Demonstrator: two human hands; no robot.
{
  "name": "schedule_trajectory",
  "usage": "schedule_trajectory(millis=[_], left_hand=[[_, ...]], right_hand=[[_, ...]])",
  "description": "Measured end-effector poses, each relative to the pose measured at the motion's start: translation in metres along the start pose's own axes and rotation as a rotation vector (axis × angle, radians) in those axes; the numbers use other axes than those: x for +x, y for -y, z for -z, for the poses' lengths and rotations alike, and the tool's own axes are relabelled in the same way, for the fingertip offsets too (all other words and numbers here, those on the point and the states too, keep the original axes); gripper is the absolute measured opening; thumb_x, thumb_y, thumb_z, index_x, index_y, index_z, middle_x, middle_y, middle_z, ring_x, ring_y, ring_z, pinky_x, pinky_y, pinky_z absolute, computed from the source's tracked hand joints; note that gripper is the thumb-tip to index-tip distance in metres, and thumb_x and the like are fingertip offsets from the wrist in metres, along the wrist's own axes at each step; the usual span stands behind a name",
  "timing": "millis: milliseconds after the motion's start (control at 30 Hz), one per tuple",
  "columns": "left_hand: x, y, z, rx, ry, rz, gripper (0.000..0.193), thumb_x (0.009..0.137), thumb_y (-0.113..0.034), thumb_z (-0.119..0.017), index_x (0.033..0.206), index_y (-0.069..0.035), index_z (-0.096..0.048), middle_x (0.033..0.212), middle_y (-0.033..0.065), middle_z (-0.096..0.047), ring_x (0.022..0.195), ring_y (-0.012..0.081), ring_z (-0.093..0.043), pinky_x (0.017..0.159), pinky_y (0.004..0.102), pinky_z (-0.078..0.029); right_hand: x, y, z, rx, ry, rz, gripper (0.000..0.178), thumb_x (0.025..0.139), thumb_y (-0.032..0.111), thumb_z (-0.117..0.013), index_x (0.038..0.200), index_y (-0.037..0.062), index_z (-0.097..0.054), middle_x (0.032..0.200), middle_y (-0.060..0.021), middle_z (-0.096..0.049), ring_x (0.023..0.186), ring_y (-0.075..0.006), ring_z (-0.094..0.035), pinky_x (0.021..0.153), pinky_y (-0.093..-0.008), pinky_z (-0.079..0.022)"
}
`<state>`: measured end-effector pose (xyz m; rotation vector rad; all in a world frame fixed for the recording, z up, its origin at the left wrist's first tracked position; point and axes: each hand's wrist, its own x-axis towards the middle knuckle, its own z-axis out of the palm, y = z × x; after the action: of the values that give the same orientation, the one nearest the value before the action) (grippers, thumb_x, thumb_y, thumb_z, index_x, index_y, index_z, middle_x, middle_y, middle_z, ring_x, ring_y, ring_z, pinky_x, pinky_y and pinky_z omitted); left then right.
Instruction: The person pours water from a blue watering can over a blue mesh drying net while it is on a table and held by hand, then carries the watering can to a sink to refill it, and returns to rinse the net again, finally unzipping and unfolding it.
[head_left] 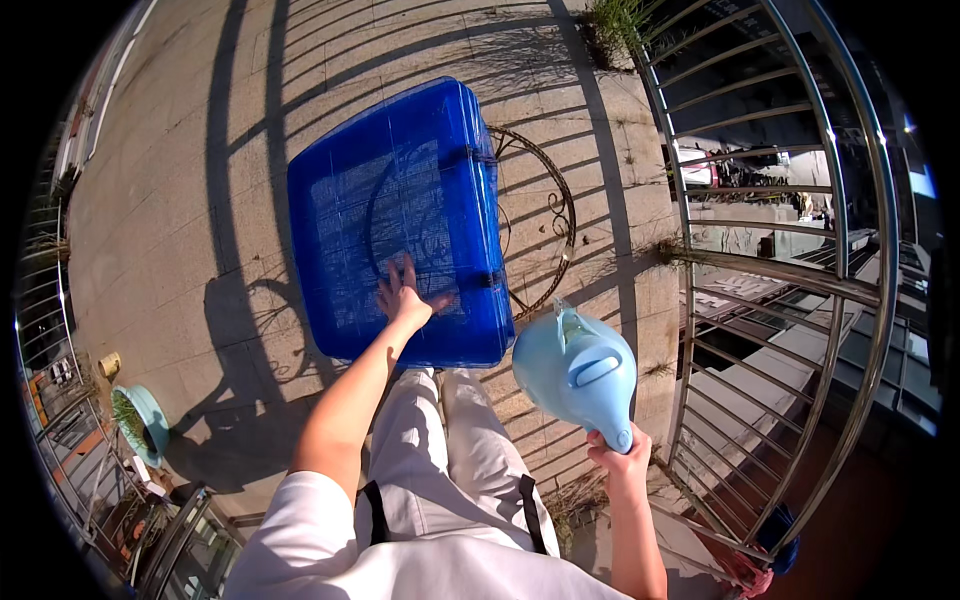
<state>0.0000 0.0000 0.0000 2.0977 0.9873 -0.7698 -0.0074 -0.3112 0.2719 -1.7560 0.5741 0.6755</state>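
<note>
My left hand (pixel 405 298) lies with spread fingers on the top of a translucent blue plastic box (pixel 345 265), near the edge closest to me. The box is closed, with dark clasps along its right side, and a mesh-like area shows through its top. It rests on a round metal stand (pixel 568 215) with scrollwork, mostly hidden beneath it. To the right, my right hand (pixel 622 465) is closed around the handle of a light blue pitcher (pixel 548 375). The pitcher's clear spout points away from me, and its lid is on.
A metal railing (pixel 845 200) runs along the right, with a drop beyond it. Grass (pixel 612 30) grows at its far foot. On the left stand a pale green planter (pixel 150 425) and a small yellowish pot (pixel 109 364). Railing shadows stripe the paved floor (pixel 170 230).
</note>
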Motion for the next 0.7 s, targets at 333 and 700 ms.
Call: schedule_trajectory(millis=[333, 700], left_hand=[[0.069, 0.011, -0.018, 0.072, -0.466, -0.335, 0.017, 0.067, -0.011, -0.065, 0.080, -0.003, -0.056, 0.085, 0.0147, -0.060, 0.078, 0.0301, -0.061, 0.070, 0.0397, -0.050], [-0.006, -0.106, 0.016, -0.116, -0.426, -0.599, 0.022, 0.063, -0.013, -0.064, 0.079, -0.005, -0.051, 0.080, 0.0095, -0.054, 0.076, 0.0268, -0.056, 0.079, 0.0416, -0.039]], right_hand=[[0.060, 0.034, -0.013, -0.194, 0.128, 0.086, 0.020, 0.052, 0.003, -0.063, 0.071, -0.0003, -0.055, 0.061, 0.0028, -0.049, 0.054, -0.0069, -0.043, 0.051, -0.0226, -0.034], [0.060, 0.102, -0.001, -0.207, 0.128, 0.116, 0.025, 0.050, 0.004, -0.066, 0.073, -0.0014, -0.057, 0.063, 0.0007, -0.052, 0.054, -0.0071, -0.045, 0.049, -0.0217, -0.035]])
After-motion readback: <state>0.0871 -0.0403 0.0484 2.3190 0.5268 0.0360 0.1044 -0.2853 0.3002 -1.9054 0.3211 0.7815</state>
